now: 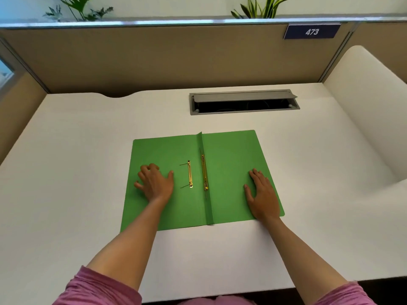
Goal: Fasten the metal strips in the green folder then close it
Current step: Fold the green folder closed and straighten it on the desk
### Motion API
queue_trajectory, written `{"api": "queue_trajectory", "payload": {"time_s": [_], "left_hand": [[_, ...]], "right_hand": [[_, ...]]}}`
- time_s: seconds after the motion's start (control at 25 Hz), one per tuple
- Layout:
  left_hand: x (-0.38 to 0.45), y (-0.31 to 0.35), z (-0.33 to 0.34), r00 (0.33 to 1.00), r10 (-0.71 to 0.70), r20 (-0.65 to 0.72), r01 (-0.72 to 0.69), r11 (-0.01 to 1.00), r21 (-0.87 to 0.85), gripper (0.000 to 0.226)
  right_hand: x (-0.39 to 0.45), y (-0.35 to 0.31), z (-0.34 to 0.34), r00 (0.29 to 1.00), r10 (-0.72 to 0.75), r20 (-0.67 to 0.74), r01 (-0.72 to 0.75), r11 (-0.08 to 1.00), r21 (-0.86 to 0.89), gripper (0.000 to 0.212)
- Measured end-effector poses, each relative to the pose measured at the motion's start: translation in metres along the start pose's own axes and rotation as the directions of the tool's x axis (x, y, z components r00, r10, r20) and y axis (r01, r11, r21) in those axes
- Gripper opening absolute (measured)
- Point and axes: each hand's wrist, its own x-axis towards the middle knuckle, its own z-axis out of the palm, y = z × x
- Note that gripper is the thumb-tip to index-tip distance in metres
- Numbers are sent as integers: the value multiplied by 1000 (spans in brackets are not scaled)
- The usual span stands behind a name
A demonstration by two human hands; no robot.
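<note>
Green folder (229,172) lying open and flat on the white desk (88,128) at the centre of the frame. The left hand (155,183) rests on the left cover, fingers spread and slightly curled, gripping nothing. The right hand (262,194) lies palm-down and flat on the right cover, likewise empty. Between them, a loose brass strip (190,174) lies just right of the left thumb, and a second brass strip (204,172) runs along the spine fold.

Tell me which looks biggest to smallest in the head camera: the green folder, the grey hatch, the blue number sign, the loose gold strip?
1. green folder
2. grey hatch
3. blue number sign, though farther from the camera
4. loose gold strip
</note>
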Motion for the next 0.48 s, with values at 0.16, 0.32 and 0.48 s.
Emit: {"api": "queue_trajectory", "payload": {"time_s": [0.16,0.32,0.48], "left_hand": [[12,-11,-5,982,-189,21,188,981,40,74],[24,-20,-8,939,-344,21,344,939,7,81],[30,-27,-8,898,-436,62,437,899,-2,82]], "right_hand": [[0,0,0,1000,5,-4,-5,1000,-3,52],[-1,0,0,1000,5,-7,-5,1000,-8,53],[-1,0,0,1000,-1,-4,0,1000,-11,52]]}}
